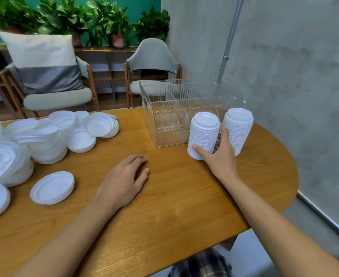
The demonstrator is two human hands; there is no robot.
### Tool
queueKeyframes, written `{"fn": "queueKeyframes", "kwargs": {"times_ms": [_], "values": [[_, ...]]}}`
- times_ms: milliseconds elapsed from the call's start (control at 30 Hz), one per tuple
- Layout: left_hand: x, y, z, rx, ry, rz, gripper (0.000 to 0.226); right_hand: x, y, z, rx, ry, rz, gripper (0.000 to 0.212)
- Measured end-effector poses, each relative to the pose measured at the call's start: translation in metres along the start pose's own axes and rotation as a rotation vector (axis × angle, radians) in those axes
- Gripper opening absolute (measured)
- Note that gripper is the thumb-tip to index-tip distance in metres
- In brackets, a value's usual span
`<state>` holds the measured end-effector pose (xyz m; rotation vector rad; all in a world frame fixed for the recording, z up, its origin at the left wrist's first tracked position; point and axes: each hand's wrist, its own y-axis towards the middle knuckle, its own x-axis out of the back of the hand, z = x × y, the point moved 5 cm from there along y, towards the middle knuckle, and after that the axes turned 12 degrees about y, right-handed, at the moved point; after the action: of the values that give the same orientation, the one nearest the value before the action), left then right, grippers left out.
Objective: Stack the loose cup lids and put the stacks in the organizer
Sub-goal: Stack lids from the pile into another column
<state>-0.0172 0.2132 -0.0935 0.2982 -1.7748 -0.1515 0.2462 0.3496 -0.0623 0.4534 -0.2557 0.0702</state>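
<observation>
Two tall stacks of white cup lids stand on the wooden table in front of a clear plastic organizer [144,96] with dividers. My right hand [218,154] grips the left stack [203,132], thumb on its front and fingers between the two stacks. The right stack [238,130] stands just beside it. My left hand [124,178] rests flat on the table, holding nothing. A big heap of loose white lids [45,138] covers the table's left side, with a small short stack [52,187] lying nearer to me.
The round wooden table [174,196] ends close on the right, by a grey wall. Two chairs [152,62] stand behind the table, one with a pillow. Potted plants line a shelf at the back.
</observation>
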Motion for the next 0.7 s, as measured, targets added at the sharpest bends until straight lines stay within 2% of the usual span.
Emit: {"fn": "queueKeyframes", "kwargs": {"times_ms": [267,467,700], "values": [[0.000,0.000,0.000,0.006,0.002,0.004,0.043,0.000,-0.011,-0.003,-0.069,-0.001,0.014,0.103],[0.002,-0.004,0.001,0.027,-0.018,-0.015,0.041,0.000,-0.053,-0.002,-0.139,-0.084,0.062,0.108],[0.010,-0.020,-0.004,0.048,-0.019,-0.011,0.042,-0.006,-0.102,0.031,-0.157,-0.111,0.199,0.092]]}}
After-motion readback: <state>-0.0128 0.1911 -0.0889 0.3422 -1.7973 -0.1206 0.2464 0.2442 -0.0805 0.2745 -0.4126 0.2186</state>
